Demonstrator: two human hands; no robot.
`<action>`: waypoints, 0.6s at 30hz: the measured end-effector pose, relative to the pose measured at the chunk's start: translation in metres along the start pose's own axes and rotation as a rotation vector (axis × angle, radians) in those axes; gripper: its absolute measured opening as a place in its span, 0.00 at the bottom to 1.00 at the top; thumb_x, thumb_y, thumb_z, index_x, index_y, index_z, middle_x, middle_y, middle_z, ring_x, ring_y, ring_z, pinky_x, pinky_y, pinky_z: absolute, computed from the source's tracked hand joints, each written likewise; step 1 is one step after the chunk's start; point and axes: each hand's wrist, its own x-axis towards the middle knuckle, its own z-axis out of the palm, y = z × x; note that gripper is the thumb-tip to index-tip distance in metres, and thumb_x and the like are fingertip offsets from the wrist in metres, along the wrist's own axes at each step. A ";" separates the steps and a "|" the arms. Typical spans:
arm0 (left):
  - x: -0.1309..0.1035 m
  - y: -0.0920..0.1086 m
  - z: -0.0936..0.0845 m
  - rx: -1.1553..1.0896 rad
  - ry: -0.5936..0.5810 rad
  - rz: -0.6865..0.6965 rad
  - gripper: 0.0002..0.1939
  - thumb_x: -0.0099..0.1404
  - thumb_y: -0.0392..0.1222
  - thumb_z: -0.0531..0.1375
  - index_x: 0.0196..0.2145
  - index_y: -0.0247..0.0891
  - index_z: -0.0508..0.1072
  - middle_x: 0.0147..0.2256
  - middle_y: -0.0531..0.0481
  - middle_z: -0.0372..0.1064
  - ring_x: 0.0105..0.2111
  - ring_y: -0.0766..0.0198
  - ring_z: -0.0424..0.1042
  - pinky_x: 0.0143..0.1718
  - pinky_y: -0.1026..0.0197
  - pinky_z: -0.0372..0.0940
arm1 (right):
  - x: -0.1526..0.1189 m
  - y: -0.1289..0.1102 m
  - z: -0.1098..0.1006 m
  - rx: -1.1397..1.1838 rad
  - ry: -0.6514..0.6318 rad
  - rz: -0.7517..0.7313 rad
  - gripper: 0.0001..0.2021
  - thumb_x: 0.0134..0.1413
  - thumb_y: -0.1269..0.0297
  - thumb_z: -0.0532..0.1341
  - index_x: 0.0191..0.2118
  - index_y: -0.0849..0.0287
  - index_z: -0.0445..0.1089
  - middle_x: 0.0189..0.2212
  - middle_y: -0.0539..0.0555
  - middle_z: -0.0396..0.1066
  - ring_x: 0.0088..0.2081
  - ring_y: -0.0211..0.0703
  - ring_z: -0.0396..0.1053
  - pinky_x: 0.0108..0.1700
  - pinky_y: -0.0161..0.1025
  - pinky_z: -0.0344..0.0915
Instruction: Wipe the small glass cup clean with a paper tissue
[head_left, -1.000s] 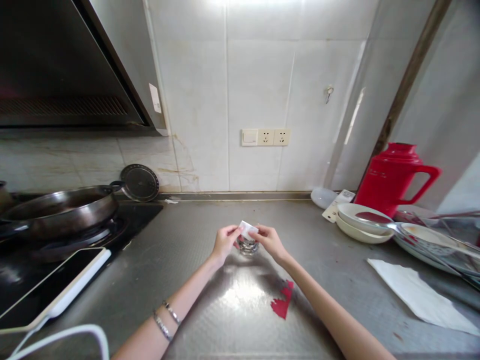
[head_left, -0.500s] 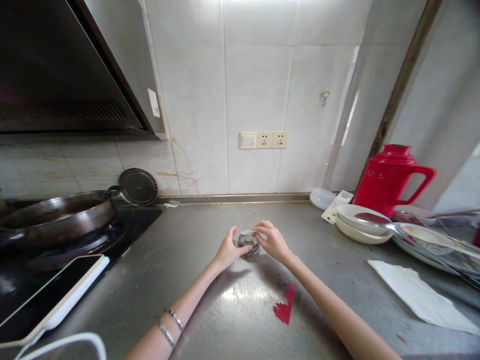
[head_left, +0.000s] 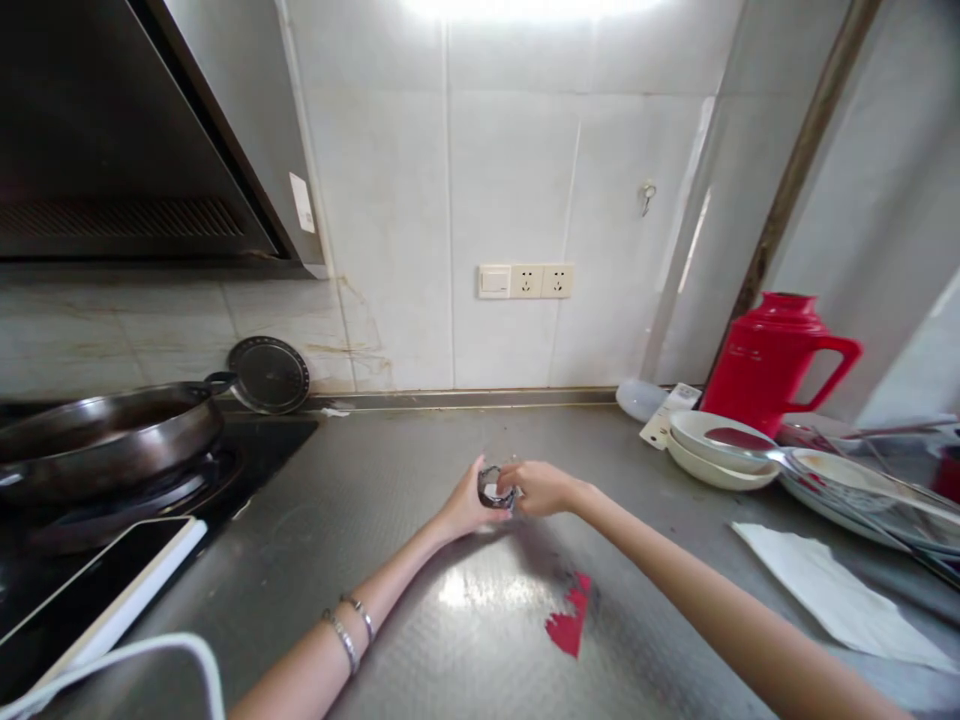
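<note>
Over the middle of the metal counter, my left hand (head_left: pixel 466 505) is wrapped round a small, dark-patterned round vessel (head_left: pixel 484 476), perhaps a glass cup. Its mouth is tipped toward me, and a whitish patch shows inside. From the right, my right hand (head_left: pixel 546 488) has its fingers bent and closed at the vessel's mouth, partly inside it. Whatever those fingertips pinch, if anything, is hidden. Nearer to me lies a torn piece of red paper (head_left: pixel 570 622) on the counter.
A pan (head_left: pixel 112 440) stands on the stove at left, near a phone-like device (head_left: pixel 97 610) with a white cable (head_left: pixel 150 645). On the right are a red thermos jug (head_left: pixel 769 365), stacked bowls (head_left: pixel 720 467), a plate (head_left: pixel 806 490) with utensils, and a white paper sheet (head_left: pixel 832 590).
The vessel has tipped so that its opening faces me. My right fingers have moved from its right rim into the mouth, and my left hand has turned round its side.
</note>
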 end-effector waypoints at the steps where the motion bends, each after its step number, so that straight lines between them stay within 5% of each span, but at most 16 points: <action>1: 0.000 0.000 0.000 0.007 -0.003 0.004 0.57 0.37 0.42 0.73 0.62 0.31 0.51 0.60 0.31 0.53 0.60 0.45 0.56 0.60 0.48 0.51 | 0.001 0.001 0.001 0.010 -0.015 -0.012 0.16 0.43 0.72 0.58 0.40 0.55 0.74 0.42 0.53 0.74 0.40 0.45 0.72 0.36 0.33 0.62; 8: -0.005 0.009 -0.003 0.082 -0.008 0.029 0.44 0.40 0.43 0.72 0.55 0.35 0.61 0.47 0.40 0.71 0.48 0.51 0.70 0.49 0.53 0.62 | 0.002 0.002 0.007 0.059 -0.075 -0.066 0.17 0.39 0.76 0.57 0.39 0.59 0.72 0.42 0.56 0.73 0.39 0.47 0.72 0.37 0.35 0.63; 18: -0.004 0.004 -0.003 0.038 -0.045 0.109 0.38 0.42 0.40 0.70 0.51 0.37 0.63 0.46 0.45 0.72 0.45 0.56 0.71 0.46 0.57 0.64 | 0.016 0.000 0.010 0.079 -0.173 -0.062 0.26 0.40 0.76 0.59 0.50 0.57 0.69 0.54 0.58 0.66 0.47 0.50 0.70 0.44 0.38 0.65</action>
